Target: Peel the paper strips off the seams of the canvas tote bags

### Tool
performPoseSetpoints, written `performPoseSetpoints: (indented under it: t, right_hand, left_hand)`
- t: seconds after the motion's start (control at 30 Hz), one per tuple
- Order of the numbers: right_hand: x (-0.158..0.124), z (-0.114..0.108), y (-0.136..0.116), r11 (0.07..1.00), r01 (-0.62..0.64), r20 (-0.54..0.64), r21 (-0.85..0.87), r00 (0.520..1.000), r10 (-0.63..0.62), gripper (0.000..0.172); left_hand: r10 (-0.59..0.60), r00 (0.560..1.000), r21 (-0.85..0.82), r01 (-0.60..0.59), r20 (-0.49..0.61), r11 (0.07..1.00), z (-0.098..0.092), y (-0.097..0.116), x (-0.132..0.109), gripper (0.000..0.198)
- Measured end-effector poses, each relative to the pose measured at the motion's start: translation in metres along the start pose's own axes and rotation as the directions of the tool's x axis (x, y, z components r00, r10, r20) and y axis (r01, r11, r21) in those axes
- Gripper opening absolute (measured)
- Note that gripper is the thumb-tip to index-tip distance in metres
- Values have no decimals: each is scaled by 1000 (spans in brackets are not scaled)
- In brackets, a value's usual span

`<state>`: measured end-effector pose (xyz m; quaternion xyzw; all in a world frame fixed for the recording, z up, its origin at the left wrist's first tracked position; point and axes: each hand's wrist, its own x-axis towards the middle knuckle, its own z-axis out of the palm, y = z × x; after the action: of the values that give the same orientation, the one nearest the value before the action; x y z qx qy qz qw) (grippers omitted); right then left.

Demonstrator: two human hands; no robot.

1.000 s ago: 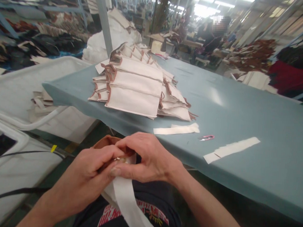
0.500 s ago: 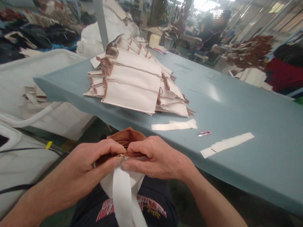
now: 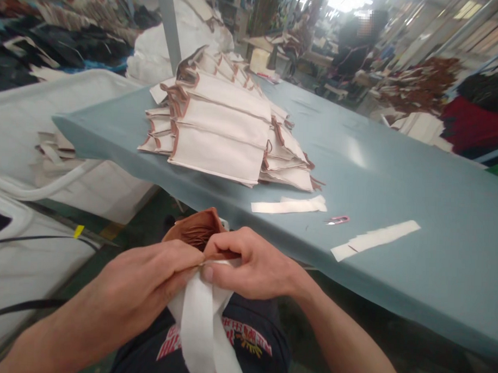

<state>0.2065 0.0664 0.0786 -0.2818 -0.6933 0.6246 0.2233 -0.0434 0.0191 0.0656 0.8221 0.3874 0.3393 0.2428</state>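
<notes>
Close to my body, both hands pinch the edge of a cream cloth bag [image 3: 196, 228] with a brown inside. My left hand [image 3: 151, 275] is closed at the edge, its fingertips partly hidden. Facing it, my right hand [image 3: 256, 263] grips the same edge between thumb and bent fingers, the thumbs' ends nearly touching. A white strap [image 3: 198, 321] hangs from the pinch down over my dark printed apron [image 3: 264, 328]. What lies between the fingertips is too small to make out. Pink-handled thread snips [image 3: 337, 220] lie on the table, beyond my right hand.
On the blue-green table [image 3: 396, 175] sits a stack of cream, brown-edged pieces [image 3: 221, 147]. Two groups of white strips lie near its front edge, one a right-hand strip pile [image 3: 375, 240]. White bins [image 3: 105, 195] stand at left. A person [image 3: 354, 48] is in the background.
My left hand's fingers have turned over the pinched edge, hiding its thumb more. The bag's brown opening shows wider. The right hand keeps its grip; the view has shifted slightly.
</notes>
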Motion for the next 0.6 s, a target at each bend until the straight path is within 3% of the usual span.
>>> performPoseSetpoints:
  t: [0.1,0.2,0.27,0.33,0.47,0.6]
  right_hand:
    - [1,5,4,973,-82,19,218,997,80,45]
    - [5,13,8,921,-133,-2,365,990,144,65]
    - [8,18,12,897,-134,-36,420,986,165,70]
    - [9,21,16,890,-125,-50,439,985,163,71]
    - [2,18,14,932,-83,-25,353,995,98,63]
    - [-10,8,2,996,78,-67,-34,995,-80,40]
  left_hand:
    - [108,994,5,-108,27,994,5,-13,-13,37]
    - [115,993,8,-115,-24,993,9,-25,-23,60]
    - [85,995,-27,-86,-46,996,12,-28,-24,60]
    - [52,996,-78,-57,-67,995,15,-26,-22,46]
    - [-83,990,-69,75,-113,995,12,-11,-16,21]
    - [-136,990,-111,138,27,984,-3,2,-5,19]
